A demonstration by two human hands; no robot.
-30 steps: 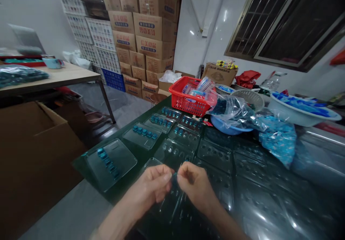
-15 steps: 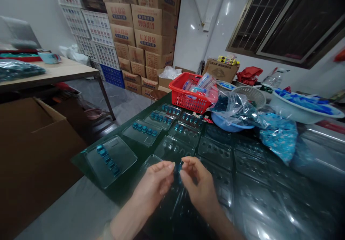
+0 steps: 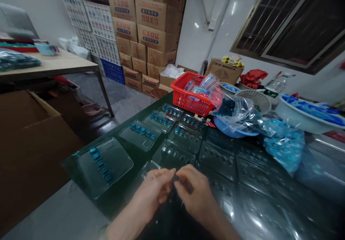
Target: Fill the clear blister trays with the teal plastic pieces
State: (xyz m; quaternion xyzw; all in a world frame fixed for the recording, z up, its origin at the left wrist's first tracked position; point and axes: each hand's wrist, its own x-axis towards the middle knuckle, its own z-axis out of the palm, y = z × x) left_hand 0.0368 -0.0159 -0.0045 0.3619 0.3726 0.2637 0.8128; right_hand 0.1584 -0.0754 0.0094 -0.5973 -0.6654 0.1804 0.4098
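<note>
Above the near clear trays (image 3: pixel 174 153), left hand (image 3: pixel 156 188) and right hand (image 3: pixel 194 188) pinch inward; I cannot tell whether they grasp anything.

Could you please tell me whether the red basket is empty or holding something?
Holding something: clear plastic items show above the rim of the red basket.

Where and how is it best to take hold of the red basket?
I would grip the red basket by its rim at the left end, coming from above. The rim stands raised and uncovered there, while the clear plastic bag crowds the right end.
</note>
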